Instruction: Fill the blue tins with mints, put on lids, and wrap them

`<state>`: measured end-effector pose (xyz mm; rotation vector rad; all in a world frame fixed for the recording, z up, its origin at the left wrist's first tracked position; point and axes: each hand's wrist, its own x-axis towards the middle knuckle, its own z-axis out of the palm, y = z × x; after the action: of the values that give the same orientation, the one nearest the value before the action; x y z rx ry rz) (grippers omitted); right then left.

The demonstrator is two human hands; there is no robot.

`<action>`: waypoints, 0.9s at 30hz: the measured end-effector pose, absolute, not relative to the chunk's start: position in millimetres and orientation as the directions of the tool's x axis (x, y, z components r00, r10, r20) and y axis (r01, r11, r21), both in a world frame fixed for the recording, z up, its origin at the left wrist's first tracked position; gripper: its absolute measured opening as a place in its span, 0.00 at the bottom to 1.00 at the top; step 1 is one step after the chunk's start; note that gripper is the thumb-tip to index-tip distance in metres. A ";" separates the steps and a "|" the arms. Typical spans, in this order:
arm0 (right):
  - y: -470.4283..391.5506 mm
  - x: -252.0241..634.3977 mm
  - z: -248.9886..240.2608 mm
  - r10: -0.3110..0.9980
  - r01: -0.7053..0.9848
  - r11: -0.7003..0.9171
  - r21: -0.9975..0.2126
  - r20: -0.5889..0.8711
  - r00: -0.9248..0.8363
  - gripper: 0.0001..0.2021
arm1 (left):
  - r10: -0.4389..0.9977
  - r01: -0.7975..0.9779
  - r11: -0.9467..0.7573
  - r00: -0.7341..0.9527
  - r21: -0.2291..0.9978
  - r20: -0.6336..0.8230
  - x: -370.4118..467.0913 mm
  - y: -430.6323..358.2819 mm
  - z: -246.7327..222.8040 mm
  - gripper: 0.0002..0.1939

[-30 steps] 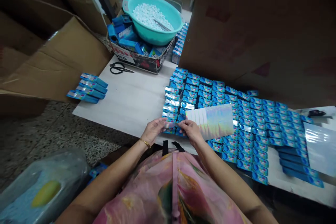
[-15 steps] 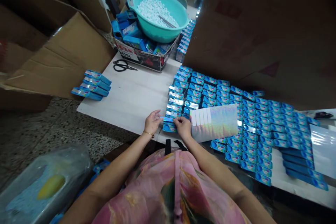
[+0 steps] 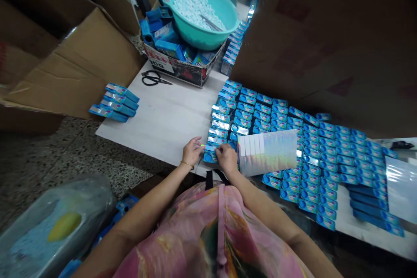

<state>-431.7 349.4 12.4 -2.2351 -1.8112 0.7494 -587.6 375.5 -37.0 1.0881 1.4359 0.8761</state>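
Observation:
Rows of small blue boxes (image 3: 249, 99) stand close together on the white table. At the near left end of these rows, my left hand (image 3: 193, 151) pinches the end of a thin, shiny strip (image 3: 203, 145). My right hand (image 3: 226, 156) has its fingertips pressed together on top of a blue box (image 3: 210, 157) beside that strip; what they hold, if anything, is too small to make out. A shiny sticker sheet (image 3: 267, 152) with several pale rectangular labels at its left side lies on the boxes, just right of my right hand.
A turquoise bowl (image 3: 208, 40) of small white pieces rests on a carton (image 3: 192, 74) of blue boxes. Black scissors (image 3: 153, 79) and several blue boxes (image 3: 119, 100) lie at the left. A large cardboard box (image 3: 325, 43) rises behind the rows.
The shiny strip, stretched between both hands before, now lies lower against the box tops. My hands have stayed nearly in place; the view has shifted slightly.

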 end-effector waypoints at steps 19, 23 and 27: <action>338.3 -321.4 63.5 0.990 0.934 0.130 -0.332 0.098 -0.103 0.19 | 0.935 0.456 -0.265 0.338 0.850 0.110 -503.0 412.3 29.6 0.17; 364.6 -251.8 69.3 0.984 0.974 0.046 -0.223 0.177 -0.006 0.18 | 0.855 0.509 -0.288 0.519 0.811 -0.022 -441.7 433.4 29.0 0.19; 384.8 -226.9 51.7 0.979 0.978 0.201 -0.061 0.019 -0.201 0.18 | 0.823 0.587 -0.215 0.539 0.781 -0.179 -412.9 440.6 16.2 0.09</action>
<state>-226.9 384.8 51.7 -1.9512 -2.3930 0.0545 -412.9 440.6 16.2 1.9174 1.1488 0.3463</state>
